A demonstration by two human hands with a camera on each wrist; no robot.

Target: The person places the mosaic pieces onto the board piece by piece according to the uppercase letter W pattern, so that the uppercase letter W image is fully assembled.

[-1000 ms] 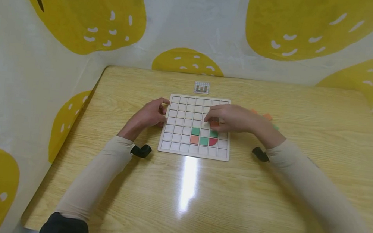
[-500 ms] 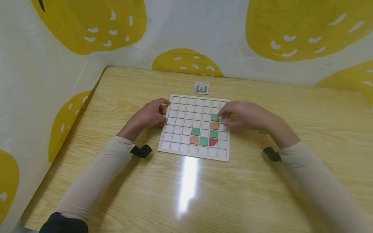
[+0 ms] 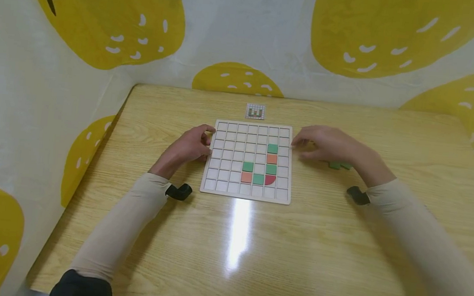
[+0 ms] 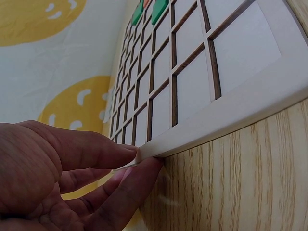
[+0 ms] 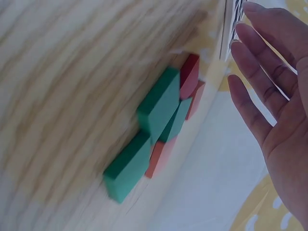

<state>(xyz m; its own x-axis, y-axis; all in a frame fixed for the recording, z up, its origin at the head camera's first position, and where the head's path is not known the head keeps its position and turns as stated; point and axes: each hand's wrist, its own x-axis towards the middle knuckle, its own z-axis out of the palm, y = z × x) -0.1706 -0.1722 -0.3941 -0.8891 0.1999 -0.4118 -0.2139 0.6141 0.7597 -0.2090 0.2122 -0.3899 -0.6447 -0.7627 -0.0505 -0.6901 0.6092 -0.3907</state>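
A white square grid board (image 3: 221, 185) lies on the table, carrying several green, orange and red tiles. One column runs from a green tile (image 3: 272, 148) through an orange tile (image 3: 272, 159) down to a red tile with a rounded corner (image 3: 270, 180). My left hand (image 3: 188, 144) touches the board's left edge with thumb and fingertips, which sit apart along it. Just past the right edge hovers my right hand (image 3: 329, 145), fingers loosely bent, no tile visible in them. Near it, loose green tiles (image 5: 159, 105) lie with red and orange ones in the right wrist view.
A small pattern card (image 3: 255, 111) with a dark letter-like shape lies behind the board. The wooden table (image 3: 166, 255) ends at a hanging cloth (image 3: 248, 30) printed with yellow shapes. Light glares on the tabletop in front of the board.
My right hand has withdrawn rightward off the board, uncovering the green tile at the top of the column. My left hand stays at the left edge.
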